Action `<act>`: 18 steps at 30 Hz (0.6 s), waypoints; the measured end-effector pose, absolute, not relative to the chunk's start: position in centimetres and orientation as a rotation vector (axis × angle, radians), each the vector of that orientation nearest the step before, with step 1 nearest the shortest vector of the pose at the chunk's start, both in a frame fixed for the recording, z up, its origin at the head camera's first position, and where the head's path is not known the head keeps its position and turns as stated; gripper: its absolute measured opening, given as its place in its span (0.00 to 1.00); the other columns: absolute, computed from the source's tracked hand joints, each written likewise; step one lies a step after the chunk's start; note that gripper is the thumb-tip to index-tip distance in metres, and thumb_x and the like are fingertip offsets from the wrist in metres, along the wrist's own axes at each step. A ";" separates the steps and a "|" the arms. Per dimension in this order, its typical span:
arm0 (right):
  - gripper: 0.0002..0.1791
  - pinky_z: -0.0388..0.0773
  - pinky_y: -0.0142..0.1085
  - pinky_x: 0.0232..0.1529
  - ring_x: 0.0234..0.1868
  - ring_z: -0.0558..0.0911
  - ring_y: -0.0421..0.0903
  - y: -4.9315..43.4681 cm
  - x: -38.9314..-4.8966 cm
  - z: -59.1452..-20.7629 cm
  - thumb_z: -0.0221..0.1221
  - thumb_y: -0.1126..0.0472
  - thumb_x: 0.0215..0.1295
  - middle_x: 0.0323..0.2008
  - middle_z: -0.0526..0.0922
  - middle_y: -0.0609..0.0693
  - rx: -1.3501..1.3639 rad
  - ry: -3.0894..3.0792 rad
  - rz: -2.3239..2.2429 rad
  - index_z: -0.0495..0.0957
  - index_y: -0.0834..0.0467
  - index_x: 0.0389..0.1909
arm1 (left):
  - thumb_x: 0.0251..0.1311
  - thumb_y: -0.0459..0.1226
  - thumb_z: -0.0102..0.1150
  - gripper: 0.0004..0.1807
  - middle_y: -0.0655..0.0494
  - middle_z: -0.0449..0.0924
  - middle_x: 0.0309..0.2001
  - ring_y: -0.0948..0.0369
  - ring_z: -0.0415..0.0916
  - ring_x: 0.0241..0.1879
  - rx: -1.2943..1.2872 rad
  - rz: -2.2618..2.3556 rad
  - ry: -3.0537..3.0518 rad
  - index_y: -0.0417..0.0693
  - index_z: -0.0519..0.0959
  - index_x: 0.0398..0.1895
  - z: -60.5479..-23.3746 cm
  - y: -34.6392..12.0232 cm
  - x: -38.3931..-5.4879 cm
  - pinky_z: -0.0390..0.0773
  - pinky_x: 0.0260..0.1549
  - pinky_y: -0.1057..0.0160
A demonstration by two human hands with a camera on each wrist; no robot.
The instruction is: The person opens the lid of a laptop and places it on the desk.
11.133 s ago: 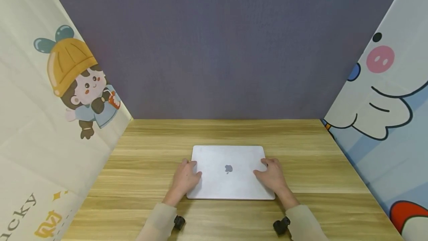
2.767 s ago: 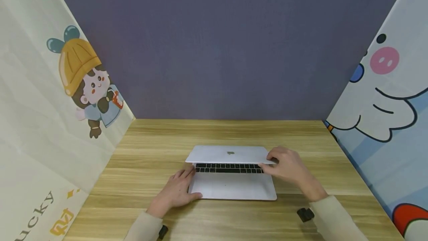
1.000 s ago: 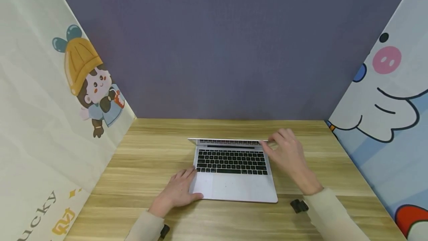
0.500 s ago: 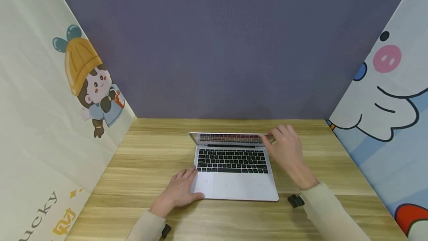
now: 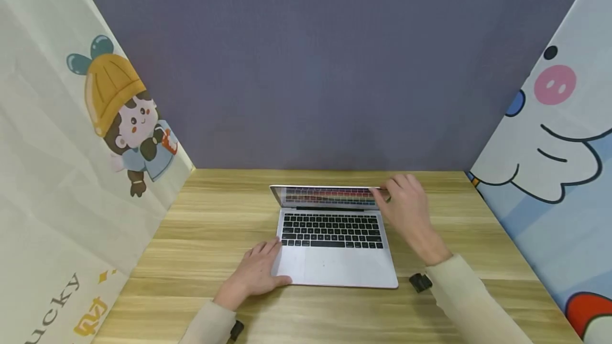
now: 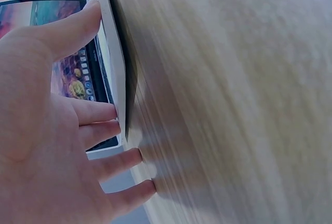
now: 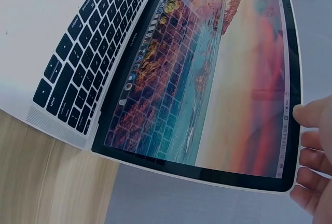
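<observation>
A silver laptop [image 5: 339, 269] lies on the wooden table with its black keyboard [image 5: 332, 231] uncovered. Its lid [image 5: 330, 197] stands raised, near upright, and the screen [image 7: 223, 94] is lit with a colourful coast picture in the right wrist view. My right hand [image 5: 406, 206] pinches the lid's top right corner, thumb on the screen side and fingers behind. At the base's left edge rests my left hand [image 5: 255, 272], thumb along the front corner. The left wrist view shows that hand's fingers [image 6: 122, 164] nearly straight, touching the laptop's side and the table.
Behind the wooden table [image 5: 215, 211] rises a dark grey-blue panel [image 5: 306, 68]. Cartoon-printed sheets flank it, a cream one [image 5: 43, 174] at left and a blue-white one [image 5: 574, 185] at right. A small black camera [image 5: 421, 282] sits at my right wrist.
From lying flat, the lid has been lifted and tilted back by my right hand, which moved up and away with its corner. My left hand shifted to the front left edge, then stayed.
</observation>
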State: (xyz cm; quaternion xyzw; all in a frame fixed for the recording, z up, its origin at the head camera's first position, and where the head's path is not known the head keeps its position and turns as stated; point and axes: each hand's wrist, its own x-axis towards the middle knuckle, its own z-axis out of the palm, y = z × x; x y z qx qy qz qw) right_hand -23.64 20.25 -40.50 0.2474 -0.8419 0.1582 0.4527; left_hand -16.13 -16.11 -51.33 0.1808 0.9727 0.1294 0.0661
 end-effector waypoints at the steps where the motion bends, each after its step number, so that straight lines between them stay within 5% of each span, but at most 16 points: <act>1: 0.13 0.78 0.48 0.35 0.31 0.78 0.58 20.2 -23.7 -40.5 0.76 0.62 0.53 0.27 0.83 0.59 0.618 -2.073 0.392 0.83 0.68 0.27 | 0.55 0.66 0.64 0.56 0.41 0.58 0.77 0.38 0.59 0.72 0.545 0.385 2.934 0.38 0.62 0.76 -51.4 -16.1 -16.2 0.61 0.67 0.32; 18: 0.13 0.78 0.48 0.31 0.28 0.78 0.59 19.0 -24.9 -40.2 0.74 0.62 0.56 0.26 0.83 0.60 0.546 -2.066 0.303 0.84 0.68 0.25 | 0.55 0.65 0.65 0.55 0.40 0.59 0.76 0.38 0.60 0.71 0.547 0.377 2.935 0.37 0.62 0.76 -51.2 -15.9 -16.0 0.63 0.66 0.33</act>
